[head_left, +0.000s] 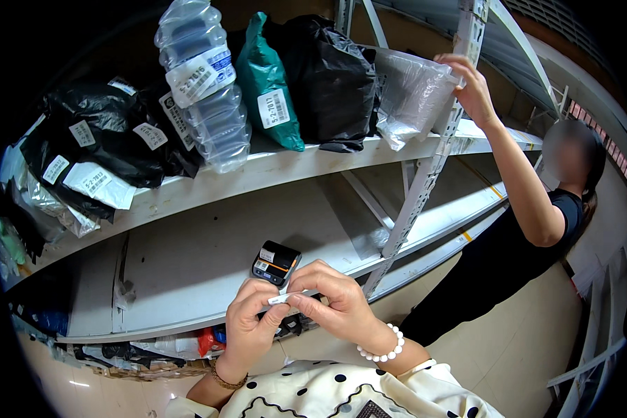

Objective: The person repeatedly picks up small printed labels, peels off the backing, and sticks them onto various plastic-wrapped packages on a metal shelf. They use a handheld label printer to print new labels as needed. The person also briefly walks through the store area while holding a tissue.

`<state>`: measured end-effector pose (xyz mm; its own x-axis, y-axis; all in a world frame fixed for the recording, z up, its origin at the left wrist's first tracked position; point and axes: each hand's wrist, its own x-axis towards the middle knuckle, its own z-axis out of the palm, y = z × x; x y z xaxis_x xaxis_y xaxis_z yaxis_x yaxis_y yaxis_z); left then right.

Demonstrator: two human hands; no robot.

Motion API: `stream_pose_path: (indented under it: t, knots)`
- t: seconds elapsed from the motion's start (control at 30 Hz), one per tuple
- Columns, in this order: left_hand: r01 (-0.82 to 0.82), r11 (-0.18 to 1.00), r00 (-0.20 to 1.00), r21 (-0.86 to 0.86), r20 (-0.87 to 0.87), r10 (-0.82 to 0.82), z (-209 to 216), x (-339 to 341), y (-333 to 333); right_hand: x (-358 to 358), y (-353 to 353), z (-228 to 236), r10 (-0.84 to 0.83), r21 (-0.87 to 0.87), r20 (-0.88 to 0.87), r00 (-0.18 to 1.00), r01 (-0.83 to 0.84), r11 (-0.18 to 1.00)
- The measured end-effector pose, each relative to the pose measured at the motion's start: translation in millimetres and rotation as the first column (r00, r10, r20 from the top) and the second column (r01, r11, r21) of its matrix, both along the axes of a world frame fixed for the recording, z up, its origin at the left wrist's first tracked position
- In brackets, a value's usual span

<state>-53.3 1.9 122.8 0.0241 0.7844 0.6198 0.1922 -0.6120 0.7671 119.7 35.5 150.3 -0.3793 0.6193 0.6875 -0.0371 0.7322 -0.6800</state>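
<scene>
My left hand (pixel 249 318) and my right hand (pixel 336 302) meet low in the middle, both closed in a pinch. Between their fingertips is a small white label (pixel 279 299), each hand gripping one end. Just beyond my fingers sits a black portable label printer (pixel 276 262) with an orange stripe, on or close above the lower shelf; I cannot tell whether it rests there. A white strip shows at its near end, partly hidden by my right fingers.
The upper shelf (pixel 285 166) carries labelled black bags (pixel 97 136), an air-cushioned clear package (pixel 205 90), a green bag (pixel 267 83) and a large black bag (pixel 333 80). At right, a co-worker's hand (pixel 472 90) touches a translucent package (pixel 411 94) beside a metal upright (pixel 432 167).
</scene>
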Motion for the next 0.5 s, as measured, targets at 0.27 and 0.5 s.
stream_pose_path:
  t: [0.27,0.5]
  knots:
    - [0.008,0.998,0.982,0.062,-0.191,0.004,-5.7,-2.7,-7.2,22.2,34.4,50.0,-0.096,0.294,-0.127,0.987,0.130,0.947]
    - [0.059,0.987,0.962,0.148,-0.272,-0.016,0.3,-0.5,-10.8,24.4,135.4,132.1,-0.483,0.605,-0.356,0.800,0.591,0.533]
